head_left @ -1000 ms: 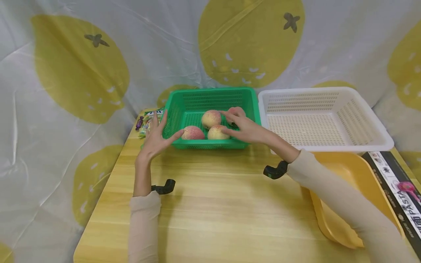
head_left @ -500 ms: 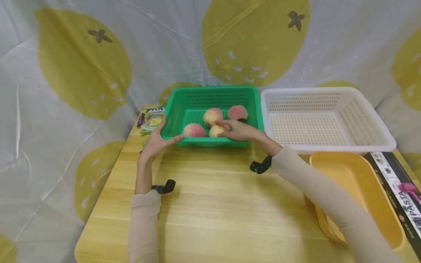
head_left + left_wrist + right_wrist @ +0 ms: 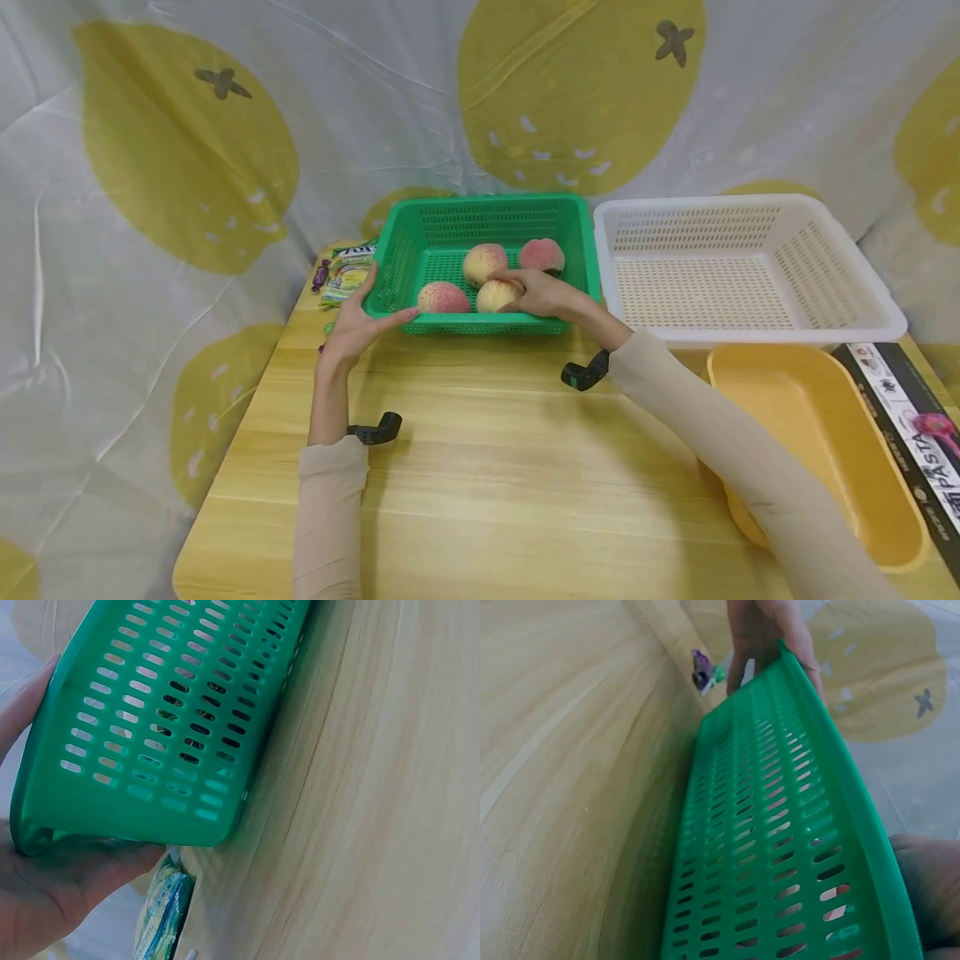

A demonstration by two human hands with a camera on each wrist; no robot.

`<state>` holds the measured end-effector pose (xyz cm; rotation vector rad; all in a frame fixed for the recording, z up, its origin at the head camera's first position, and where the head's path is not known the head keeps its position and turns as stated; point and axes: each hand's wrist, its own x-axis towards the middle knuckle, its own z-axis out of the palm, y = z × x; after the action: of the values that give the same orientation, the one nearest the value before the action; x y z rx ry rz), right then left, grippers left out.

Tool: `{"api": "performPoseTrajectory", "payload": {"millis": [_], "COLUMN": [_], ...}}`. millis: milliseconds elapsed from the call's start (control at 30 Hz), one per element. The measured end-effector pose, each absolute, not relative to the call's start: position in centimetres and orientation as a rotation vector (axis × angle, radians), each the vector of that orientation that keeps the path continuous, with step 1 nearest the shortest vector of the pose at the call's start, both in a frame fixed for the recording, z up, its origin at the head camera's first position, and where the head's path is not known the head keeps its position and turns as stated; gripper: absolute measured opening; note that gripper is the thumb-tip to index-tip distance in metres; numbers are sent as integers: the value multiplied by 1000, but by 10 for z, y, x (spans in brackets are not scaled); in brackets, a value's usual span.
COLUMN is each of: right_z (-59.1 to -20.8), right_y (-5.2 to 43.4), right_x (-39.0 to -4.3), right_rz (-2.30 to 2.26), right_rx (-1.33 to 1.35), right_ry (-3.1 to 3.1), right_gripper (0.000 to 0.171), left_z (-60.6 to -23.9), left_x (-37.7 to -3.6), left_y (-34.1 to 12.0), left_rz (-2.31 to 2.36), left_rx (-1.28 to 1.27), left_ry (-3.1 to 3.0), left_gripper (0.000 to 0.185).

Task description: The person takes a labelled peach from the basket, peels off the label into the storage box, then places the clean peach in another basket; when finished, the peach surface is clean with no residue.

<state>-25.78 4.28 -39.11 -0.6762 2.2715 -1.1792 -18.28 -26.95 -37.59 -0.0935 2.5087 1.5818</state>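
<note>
A green plastic basket (image 3: 517, 323) with slotted walls stands at the back of the table, with several peaches in it. My left hand (image 3: 352, 327) holds its front left corner, thumb along the front rim and fingers against the left side. Reaching over the front rim, my right hand (image 3: 549, 297) grips a pale yellow peach (image 3: 492, 297) between thumb and fingers. Behind that one lies another peach (image 3: 483, 263), a redder peach (image 3: 542, 256) is at the right, and a speckled peach (image 3: 442, 297) at the front left. In the right wrist view the basket wall (image 3: 757, 795) hides most of the fruit.
Beside the green basket is a white basket (image 3: 757, 336). A yellow tub (image 3: 787, 400) sits in front of it, next to a black pasta box (image 3: 892, 408) with a pink utensil (image 3: 936, 425). Snack packets (image 3: 343, 279) and a purple wrapped candy (image 3: 321, 275) lie at the left.
My right hand has come down from above the peaches and closed round the front one. My left hand has moved from hovering at the basket's left to holding its corner.
</note>
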Motion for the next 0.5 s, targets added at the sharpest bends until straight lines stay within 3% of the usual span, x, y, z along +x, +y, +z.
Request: {"api": "performPoseTrajectory", "payload": {"millis": [500], "right_z": [-394], "right_y": [44], "right_x": [-261], "right_rz": [-1177], "right_rx": [-694], "right_ry": [2262], "right_gripper": [64], "left_z": [-403], "left_x": [-194], "left_y": [-281], "left_rz": [1651], "left_rx": [-123], "left_ry": [2499], "left_gripper": [110]}}
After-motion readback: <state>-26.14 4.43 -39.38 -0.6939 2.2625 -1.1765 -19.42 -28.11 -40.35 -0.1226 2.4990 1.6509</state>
